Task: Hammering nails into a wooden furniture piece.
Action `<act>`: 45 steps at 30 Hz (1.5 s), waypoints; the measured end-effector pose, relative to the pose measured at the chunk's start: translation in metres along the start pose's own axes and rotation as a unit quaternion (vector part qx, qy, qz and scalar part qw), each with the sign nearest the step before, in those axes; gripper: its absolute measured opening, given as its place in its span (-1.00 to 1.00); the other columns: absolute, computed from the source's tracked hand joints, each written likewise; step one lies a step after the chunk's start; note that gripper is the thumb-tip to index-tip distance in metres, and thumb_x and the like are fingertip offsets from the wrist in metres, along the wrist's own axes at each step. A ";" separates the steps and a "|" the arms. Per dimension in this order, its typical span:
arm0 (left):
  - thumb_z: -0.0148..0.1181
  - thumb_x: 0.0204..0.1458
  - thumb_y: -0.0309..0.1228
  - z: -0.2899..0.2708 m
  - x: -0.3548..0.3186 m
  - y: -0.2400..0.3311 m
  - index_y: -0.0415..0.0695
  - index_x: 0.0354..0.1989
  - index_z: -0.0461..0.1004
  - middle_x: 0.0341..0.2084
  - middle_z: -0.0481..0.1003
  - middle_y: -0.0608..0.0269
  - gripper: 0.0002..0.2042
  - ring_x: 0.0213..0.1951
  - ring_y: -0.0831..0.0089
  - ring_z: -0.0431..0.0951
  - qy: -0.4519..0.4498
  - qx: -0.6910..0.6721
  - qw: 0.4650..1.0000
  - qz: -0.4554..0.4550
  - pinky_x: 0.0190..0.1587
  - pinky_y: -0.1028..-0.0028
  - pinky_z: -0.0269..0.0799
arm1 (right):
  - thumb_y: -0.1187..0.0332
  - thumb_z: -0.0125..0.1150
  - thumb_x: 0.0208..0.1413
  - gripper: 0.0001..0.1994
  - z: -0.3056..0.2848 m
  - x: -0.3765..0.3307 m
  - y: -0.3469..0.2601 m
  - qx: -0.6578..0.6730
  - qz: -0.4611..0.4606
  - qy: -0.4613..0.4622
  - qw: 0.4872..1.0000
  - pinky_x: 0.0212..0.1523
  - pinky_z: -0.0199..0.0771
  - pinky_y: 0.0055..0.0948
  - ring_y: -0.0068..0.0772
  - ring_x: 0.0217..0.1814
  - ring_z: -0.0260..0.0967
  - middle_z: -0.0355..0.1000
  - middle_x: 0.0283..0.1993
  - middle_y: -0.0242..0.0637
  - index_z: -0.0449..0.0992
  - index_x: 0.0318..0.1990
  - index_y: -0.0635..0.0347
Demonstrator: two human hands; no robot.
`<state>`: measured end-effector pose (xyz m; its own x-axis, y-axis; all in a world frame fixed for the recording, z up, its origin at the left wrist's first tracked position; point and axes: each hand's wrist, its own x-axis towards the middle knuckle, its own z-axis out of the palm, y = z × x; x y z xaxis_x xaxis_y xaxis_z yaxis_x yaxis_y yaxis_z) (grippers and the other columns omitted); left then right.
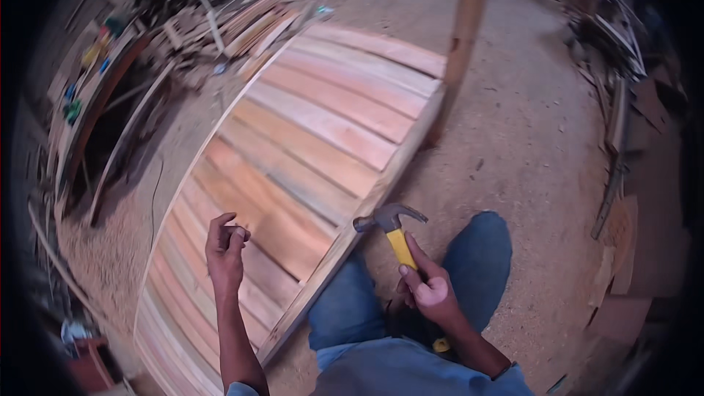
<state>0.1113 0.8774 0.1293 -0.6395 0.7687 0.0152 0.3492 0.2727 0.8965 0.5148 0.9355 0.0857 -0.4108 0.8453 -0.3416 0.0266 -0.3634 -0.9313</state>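
Note:
A claw hammer (400,246) with a dark steel head and a yellow handle is gripped in my right hand (434,293), its head raised near the edge of a wooden slatted panel (323,106). Over the slats hovers my left hand (226,257), thumb and fingers pinched together; whatever they hold, if anything, is too small to make out. The panel is made of several pinkish and tan boards laid side by side. A thicker timber rail (381,187) runs along its right side, close to my knees.
An upright wooden post (466,29) stands at the panel's far right corner. Offcuts and boards (257,26) are heaped at the far left, beside a workbench (92,128). More scrap wood (616,154) lines the right side. The dirt floor (528,176) carries sawdust.

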 end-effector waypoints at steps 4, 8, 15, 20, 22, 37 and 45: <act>0.30 0.47 -0.42 0.112 0.039 0.044 -0.29 0.21 0.62 -0.06 0.76 0.14 -0.73 0.02 0.40 0.75 -0.100 -0.074 0.991 0.053 0.10 0.39 0.63 | 0.38 0.11 0.65 -0.31 -0.053 0.018 -0.011 0.001 -0.026 0.090 0.996 -0.48 0.49 -0.53 -0.65 -0.52 0.41 0.54 -0.39 -0.37 0.09 0.82 -0.13; 0.39 0.43 -0.43 0.230 0.083 0.093 -0.32 0.14 0.68 0.00 0.76 0.11 -0.76 0.09 0.40 0.74 -0.192 -0.097 0.967 0.133 0.20 0.40 0.61 | 0.38 0.11 0.65 -0.29 -0.096 0.029 -0.006 0.100 -0.035 0.165 0.981 -0.48 0.53 -0.51 -0.64 -0.51 0.42 0.53 -0.40 -0.38 0.04 0.83 -0.14; 0.46 0.32 -0.44 0.405 0.188 0.167 -0.29 -0.02 0.78 -0.19 0.76 0.26 -0.81 -0.05 0.48 0.70 -0.240 -0.084 0.945 0.206 0.10 0.43 0.59 | 0.42 0.11 0.64 -0.26 -0.127 0.032 0.009 0.155 -0.010 0.165 0.974 -0.49 0.56 -0.49 -0.61 -0.53 0.42 0.55 -0.38 -0.35 -0.02 0.84 -0.15; 0.42 0.35 -0.48 0.476 0.245 0.139 -0.21 -0.02 0.74 -0.14 0.76 0.30 -0.88 -0.06 0.53 0.69 -0.307 -0.122 0.929 0.168 0.11 0.47 0.59 | 0.43 0.16 0.61 -0.21 -0.142 0.044 0.008 0.151 -0.012 0.168 0.974 -0.47 0.55 -0.50 -0.65 -0.50 0.41 0.53 -0.39 -0.39 -0.05 0.85 -0.14; 0.37 0.38 -0.52 0.491 0.244 0.121 -0.25 0.01 0.72 -0.15 0.75 0.32 -0.87 -0.08 0.55 0.68 -0.316 -0.097 0.937 0.116 0.11 0.47 0.59 | 0.43 0.19 0.59 -0.19 -0.145 0.046 0.001 0.133 0.010 0.186 0.973 -0.45 0.56 -0.50 -0.68 -0.47 0.43 0.51 -0.40 -0.42 -0.05 0.85 -0.12; 0.43 0.14 -0.44 0.503 0.221 0.122 -0.24 -0.15 0.77 -0.10 0.73 0.05 -0.82 -0.05 0.16 0.73 -0.254 -0.021 0.920 0.299 0.10 0.25 0.61 | 0.42 0.24 0.51 -0.22 -0.164 0.148 -0.087 -0.303 -0.198 0.321 0.875 -0.22 0.64 -0.08 -0.02 -0.32 0.67 0.64 -0.25 0.01 0.09 0.80 0.01; 0.48 0.11 -0.34 0.498 0.220 0.122 -0.10 -0.14 0.84 0.04 0.74 0.12 -0.81 0.04 -0.02 0.69 -0.201 0.041 0.925 0.320 0.16 0.07 0.64 | 0.47 0.29 0.50 -0.30 -0.131 0.203 -0.113 -0.384 -0.257 0.372 0.805 -0.17 0.64 -0.07 0.01 -0.29 0.66 0.65 -0.23 0.06 0.29 0.73 0.00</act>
<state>0.3546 1.3681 0.0216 0.0165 0.9367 0.3497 0.6293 -0.2815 0.7244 0.5480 1.2000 0.1050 0.1042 0.9114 0.3981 0.6997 0.2173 -0.6806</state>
